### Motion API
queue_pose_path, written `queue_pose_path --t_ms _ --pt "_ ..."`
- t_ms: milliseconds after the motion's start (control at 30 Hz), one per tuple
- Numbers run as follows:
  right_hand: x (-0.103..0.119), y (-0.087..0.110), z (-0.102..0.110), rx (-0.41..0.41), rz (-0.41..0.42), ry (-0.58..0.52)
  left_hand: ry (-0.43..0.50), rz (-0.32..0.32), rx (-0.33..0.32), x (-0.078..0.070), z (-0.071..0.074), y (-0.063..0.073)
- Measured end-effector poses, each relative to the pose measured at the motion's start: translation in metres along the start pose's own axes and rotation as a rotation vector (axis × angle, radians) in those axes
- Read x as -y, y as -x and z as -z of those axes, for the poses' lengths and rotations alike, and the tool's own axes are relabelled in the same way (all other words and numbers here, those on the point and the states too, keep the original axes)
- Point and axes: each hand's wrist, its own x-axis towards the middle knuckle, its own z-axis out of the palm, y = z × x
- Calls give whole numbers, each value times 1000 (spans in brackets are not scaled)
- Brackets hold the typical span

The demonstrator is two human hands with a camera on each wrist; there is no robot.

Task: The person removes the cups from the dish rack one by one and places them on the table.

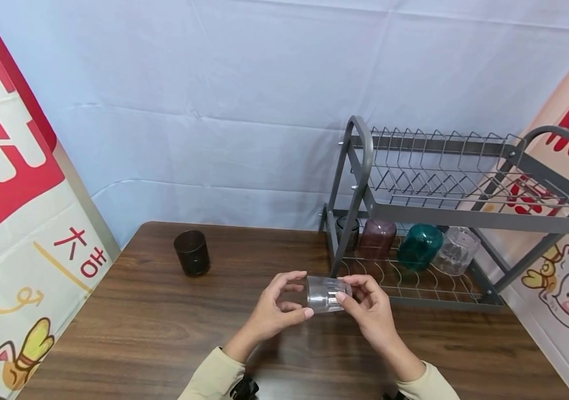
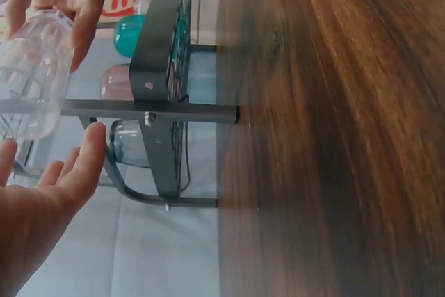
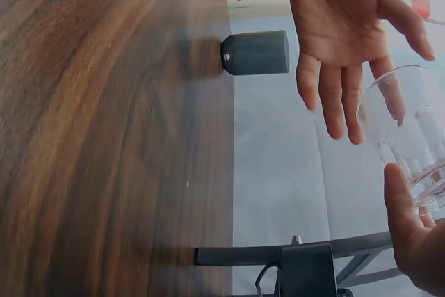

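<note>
A clear drinking glass (image 1: 323, 294) is held on its side over the table, its rim toward the left. My right hand (image 1: 372, 311) grips it by the base end, thumb on the near side and fingers on the far side. At the rim end, my left hand (image 1: 276, 308) has its fingers and thumb spread apart, fingertips right by the rim. In the right wrist view, the left palm (image 3: 341, 39) faces the glass with relaxed fingers, one of them seen through the glass wall. The left wrist view shows the glass (image 2: 35, 74) between both hands.
A grey two-tier dish rack (image 1: 464, 214) stands at the right. Its lower shelf holds a dark glass (image 1: 347, 233), a purplish glass (image 1: 377, 239), a teal glass (image 1: 419, 247) and a clear glass (image 1: 456, 251). A black cup (image 1: 192, 254) stands on the wooden table (image 1: 129, 328) at the left.
</note>
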Motion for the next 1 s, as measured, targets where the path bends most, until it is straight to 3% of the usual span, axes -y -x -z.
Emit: queue_pose_path --t_ms 333,733,867,1000 --pt "-2 1 -5 -4 -73 -2 58 -80 -2 2 -5 -2" --pt "-5 5 -7 -24 -171 16 18 -117 -44 8 -8 -3" --pt "-2 5 -6 26 -185 74 -7 -132 -57 9 -8 -1" --pt "4 4 -3 77 -156 143 -49 -195 -73 7 -7 0"
